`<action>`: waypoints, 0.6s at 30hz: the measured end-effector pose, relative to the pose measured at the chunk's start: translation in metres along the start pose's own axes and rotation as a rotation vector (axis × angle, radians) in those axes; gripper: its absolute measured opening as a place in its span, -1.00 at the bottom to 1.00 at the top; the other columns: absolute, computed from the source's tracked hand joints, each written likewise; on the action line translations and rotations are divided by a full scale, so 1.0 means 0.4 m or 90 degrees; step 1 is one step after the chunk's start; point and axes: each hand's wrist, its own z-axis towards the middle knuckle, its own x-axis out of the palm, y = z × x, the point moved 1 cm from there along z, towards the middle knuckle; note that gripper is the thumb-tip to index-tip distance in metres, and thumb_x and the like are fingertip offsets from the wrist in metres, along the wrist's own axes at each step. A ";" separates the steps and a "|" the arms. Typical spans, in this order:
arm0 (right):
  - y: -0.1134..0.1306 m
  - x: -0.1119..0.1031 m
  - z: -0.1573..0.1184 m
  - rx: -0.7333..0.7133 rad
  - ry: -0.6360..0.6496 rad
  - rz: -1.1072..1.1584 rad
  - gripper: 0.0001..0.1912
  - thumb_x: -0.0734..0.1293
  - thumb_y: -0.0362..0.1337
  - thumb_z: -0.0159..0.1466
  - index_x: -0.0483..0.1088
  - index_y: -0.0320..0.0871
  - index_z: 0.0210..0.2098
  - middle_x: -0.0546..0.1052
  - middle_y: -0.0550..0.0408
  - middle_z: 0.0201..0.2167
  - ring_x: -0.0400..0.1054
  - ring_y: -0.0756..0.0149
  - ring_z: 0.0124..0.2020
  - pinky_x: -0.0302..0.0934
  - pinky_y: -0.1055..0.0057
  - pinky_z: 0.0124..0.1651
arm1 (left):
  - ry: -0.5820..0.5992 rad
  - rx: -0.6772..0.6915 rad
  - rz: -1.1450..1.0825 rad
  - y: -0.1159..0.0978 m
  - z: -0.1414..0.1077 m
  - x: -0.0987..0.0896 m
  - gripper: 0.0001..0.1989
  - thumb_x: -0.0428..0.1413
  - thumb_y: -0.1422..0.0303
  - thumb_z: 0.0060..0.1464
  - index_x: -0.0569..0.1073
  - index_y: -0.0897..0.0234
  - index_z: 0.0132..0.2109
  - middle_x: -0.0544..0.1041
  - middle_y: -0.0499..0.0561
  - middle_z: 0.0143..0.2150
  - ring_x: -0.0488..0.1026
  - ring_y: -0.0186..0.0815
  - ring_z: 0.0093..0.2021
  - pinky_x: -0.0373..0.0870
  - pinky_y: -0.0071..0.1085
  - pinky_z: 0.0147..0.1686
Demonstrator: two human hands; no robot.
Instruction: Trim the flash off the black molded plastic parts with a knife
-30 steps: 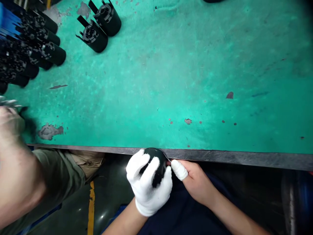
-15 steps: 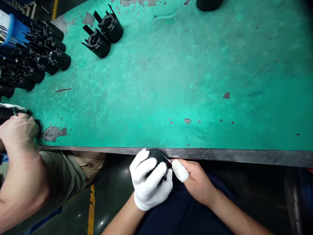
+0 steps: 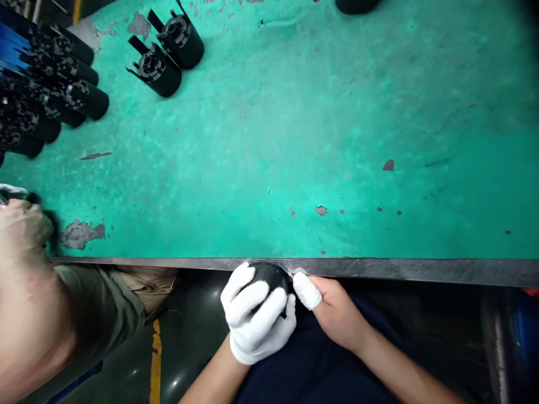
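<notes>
In a white glove, my left hand [image 3: 257, 320] is wrapped round a black cylindrical plastic part [image 3: 269, 275] at the table's front edge. The part's rounded side faces up, and my palm and fingers hide much of it. My right hand [image 3: 332, 308] is bare except for a white cover on the thumb [image 3: 307, 290]. Its thumb and fingers pinch a small metal blade [image 3: 289, 274], whose thin shiny tip lies against the part's right side. The rest of the blade is hidden in my fingers.
Two black cylindrical parts with prongs [image 3: 158, 70] stand at the back left, and several more [image 3: 86, 98] crowd the far left. Another black part [image 3: 357, 4] is at the top edge. A co-worker's arm [image 3: 29, 292] reaches in at left. The green tabletop [image 3: 269, 157] has a dark metal edge.
The view has shifted slightly right. My left hand has turned the black part a little, so more of its smooth rounded side shows. My right hand stays close against it.
</notes>
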 end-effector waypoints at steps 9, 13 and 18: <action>0.015 -0.005 0.001 -0.002 -0.009 -0.022 -0.63 0.16 -0.09 0.45 0.50 -0.06 -0.34 0.56 0.08 -0.29 0.41 0.15 -0.18 0.29 0.23 0.01 | -0.018 0.021 -0.009 0.006 -0.005 0.002 -0.57 0.39 0.56 -0.27 0.47 0.15 -0.23 0.34 -0.04 -0.23 0.43 -0.14 -0.07 0.58 0.00 0.00; -0.001 0.000 0.000 0.012 -0.024 -0.023 -0.61 0.17 -0.05 0.44 0.47 -0.09 -0.37 0.54 0.08 -0.33 0.40 0.14 -0.19 0.28 0.25 -0.04 | -0.028 0.033 -0.005 0.008 -0.010 0.004 -0.57 0.40 0.56 -0.29 0.47 0.14 -0.24 0.34 -0.03 -0.23 0.43 -0.11 -0.06 0.59 0.02 -0.01; -0.009 -0.007 0.000 -0.006 0.024 0.019 -0.60 0.16 -0.03 0.45 0.47 -0.10 -0.33 0.53 0.10 -0.31 0.37 0.20 -0.20 0.27 0.28 -0.06 | -0.007 0.023 -0.013 0.005 -0.015 -0.001 -0.53 0.39 0.56 -0.26 0.47 0.10 -0.18 0.35 -0.04 -0.21 0.45 -0.14 -0.04 0.59 -0.04 0.03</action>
